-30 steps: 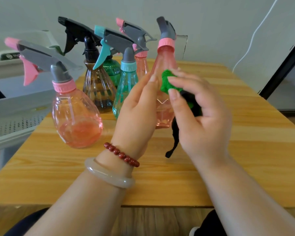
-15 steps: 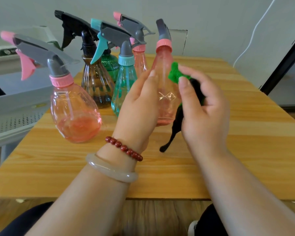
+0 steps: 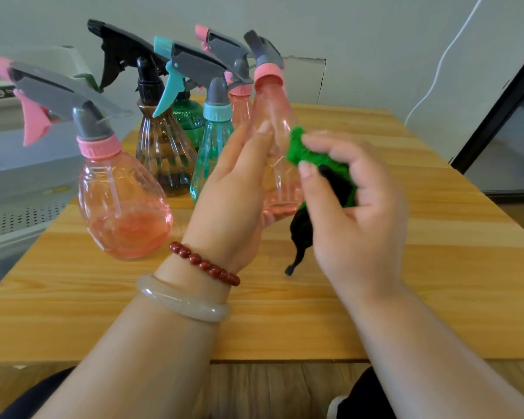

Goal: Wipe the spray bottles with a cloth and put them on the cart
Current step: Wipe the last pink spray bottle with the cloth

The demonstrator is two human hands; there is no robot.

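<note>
My left hand (image 3: 233, 195) holds a slim pink spray bottle (image 3: 274, 116) just above the wooden table (image 3: 436, 267), fingers wrapped round its left side. My right hand (image 3: 357, 213) pinches a green and black cloth (image 3: 318, 164) against the bottle's right side, and a black tail of the cloth hangs down. To the left stand a round pink bottle (image 3: 118, 207), a brown bottle (image 3: 161, 152) with a black trigger, a teal bottle (image 3: 209, 146), a dark green bottle (image 3: 188, 113) and another pink bottle (image 3: 239, 107) behind.
A grey cart (image 3: 22, 189) with a perforated shelf stands off the table's left edge. A white cable (image 3: 442, 62) runs down the back wall, and a dark door frame (image 3: 496, 110) is at the right.
The cloth in my right hand has slid down the pink bottle's side from near the neck toward the middle. The left hand keeps its hold on the bottle.
</note>
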